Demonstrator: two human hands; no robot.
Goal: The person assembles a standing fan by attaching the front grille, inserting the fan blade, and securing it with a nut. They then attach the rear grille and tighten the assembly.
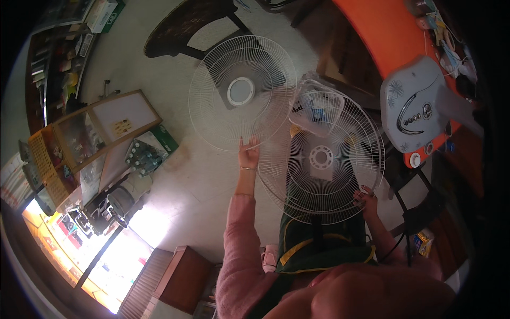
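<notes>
My left hand grips the near rim of a round white wire fan grille, which has a grey disc at its hub. That grille is held out ahead of me, clear of my lap. A second fan grille, with an open ringed hub, lies over my lap and dark green apron. At its right rim is my right hand, fingers curled around the wires. The two grilles lie side by side, their rims close or overlapping. Behind the second one shows a clear plastic bag, its contents unclear.
A white fan control panel with several knobs stands right, by the orange tabletop. A dark chair is ahead. Left are a wood-framed display case and a pack of bottles. A brown cabinet stands at lower left.
</notes>
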